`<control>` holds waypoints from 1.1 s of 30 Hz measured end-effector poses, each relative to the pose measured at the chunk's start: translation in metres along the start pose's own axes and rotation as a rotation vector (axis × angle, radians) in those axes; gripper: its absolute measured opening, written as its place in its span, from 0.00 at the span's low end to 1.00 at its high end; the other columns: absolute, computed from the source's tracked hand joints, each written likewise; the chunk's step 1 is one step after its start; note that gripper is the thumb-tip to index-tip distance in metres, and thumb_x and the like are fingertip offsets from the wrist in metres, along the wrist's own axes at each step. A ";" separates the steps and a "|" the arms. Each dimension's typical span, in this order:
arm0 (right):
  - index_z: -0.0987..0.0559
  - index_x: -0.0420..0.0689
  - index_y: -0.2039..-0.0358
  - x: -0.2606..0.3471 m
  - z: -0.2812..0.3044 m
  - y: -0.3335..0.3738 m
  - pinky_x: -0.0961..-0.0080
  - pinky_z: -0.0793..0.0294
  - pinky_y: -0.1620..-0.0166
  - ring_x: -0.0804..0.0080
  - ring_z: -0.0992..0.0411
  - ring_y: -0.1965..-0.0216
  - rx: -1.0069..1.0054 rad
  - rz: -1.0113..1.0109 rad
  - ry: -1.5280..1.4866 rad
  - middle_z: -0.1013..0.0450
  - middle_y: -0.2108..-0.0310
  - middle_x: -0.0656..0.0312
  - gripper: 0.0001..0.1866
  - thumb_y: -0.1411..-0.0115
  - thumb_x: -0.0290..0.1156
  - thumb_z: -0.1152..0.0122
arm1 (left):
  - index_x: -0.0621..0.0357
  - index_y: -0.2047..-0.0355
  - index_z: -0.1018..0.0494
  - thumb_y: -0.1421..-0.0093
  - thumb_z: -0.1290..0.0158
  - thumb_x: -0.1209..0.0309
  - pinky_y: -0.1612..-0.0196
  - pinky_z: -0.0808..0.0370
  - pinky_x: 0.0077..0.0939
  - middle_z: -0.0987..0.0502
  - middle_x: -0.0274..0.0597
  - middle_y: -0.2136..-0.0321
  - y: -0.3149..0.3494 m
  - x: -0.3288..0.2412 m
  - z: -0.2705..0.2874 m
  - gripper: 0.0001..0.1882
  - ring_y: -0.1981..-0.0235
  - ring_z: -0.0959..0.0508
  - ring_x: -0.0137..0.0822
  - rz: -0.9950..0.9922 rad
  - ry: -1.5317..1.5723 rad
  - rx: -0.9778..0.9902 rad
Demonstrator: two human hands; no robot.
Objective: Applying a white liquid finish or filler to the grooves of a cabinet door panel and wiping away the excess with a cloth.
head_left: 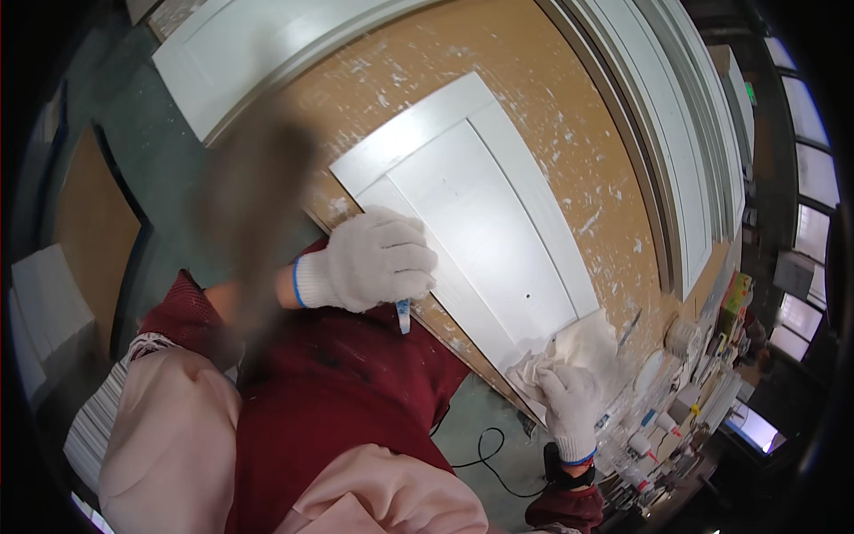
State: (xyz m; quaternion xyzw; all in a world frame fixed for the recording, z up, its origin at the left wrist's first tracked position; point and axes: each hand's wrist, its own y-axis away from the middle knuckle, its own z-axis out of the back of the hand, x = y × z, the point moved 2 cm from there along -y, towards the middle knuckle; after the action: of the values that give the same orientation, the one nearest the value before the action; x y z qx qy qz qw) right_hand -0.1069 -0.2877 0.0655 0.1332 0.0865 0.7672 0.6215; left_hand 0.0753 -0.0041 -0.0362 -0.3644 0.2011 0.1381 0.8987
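A white cabinet-door panel (485,227) with a recessed centre lies at a slant on the brown worktable. My left hand (372,258), in a white knit glove with a blue cuff, rests at the panel's near left edge with its fingers curled. A narrow blue-and-white object (404,317) pokes out below that fist; the rest of it is hidden, so its kind does not show. At the panel's near right corner, my right hand (569,400), gloved likewise, is closed on a crumpled white cloth (589,345), which partly covers the corner. A small dark spot marks the panel near the cloth.
White-smeared board (614,200) surrounds the panel. More white panels (663,133) are stacked on the right, and another panel (231,53) lies at the far left. Bottles (640,443) and tools crowd the right end. A black cable (485,458) trails below. A blurred brown shape hides part of the left.
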 end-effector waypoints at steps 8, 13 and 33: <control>0.23 0.50 0.59 0.043 0.006 -0.077 0.65 0.33 0.67 0.64 0.31 0.69 -0.101 0.182 -0.028 0.29 0.68 0.65 0.17 0.52 0.34 0.37 | 0.49 0.73 0.26 0.56 0.45 0.68 0.55 0.26 0.32 0.25 0.31 0.66 0.006 -0.004 0.005 0.08 0.59 0.25 0.37 -0.040 0.038 -0.050; 0.24 0.51 0.60 0.056 -0.003 -0.110 0.67 0.33 0.67 0.66 0.31 0.69 -0.107 0.286 -0.013 0.32 0.71 0.67 0.14 0.49 0.35 0.40 | 0.58 0.72 0.25 0.58 0.47 0.69 0.54 0.25 0.33 0.24 0.38 0.66 0.005 -0.002 0.011 0.11 0.61 0.24 0.38 -0.102 0.112 0.158; 0.24 0.53 0.59 0.109 0.032 -0.240 0.68 0.33 0.69 0.69 0.30 0.70 -0.152 0.467 0.090 0.33 0.74 0.68 0.15 0.49 0.34 0.42 | 0.55 0.74 0.25 0.54 0.46 0.66 0.62 0.25 0.29 0.23 0.40 0.66 0.026 0.007 0.001 0.08 0.66 0.24 0.37 -0.132 0.135 -0.155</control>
State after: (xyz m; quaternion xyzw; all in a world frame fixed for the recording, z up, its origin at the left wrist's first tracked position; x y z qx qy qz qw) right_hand 0.1059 -0.1309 0.0350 0.0680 0.0229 0.8994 0.4312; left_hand 0.0714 0.0157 -0.0541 -0.4535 0.2254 0.0690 0.8595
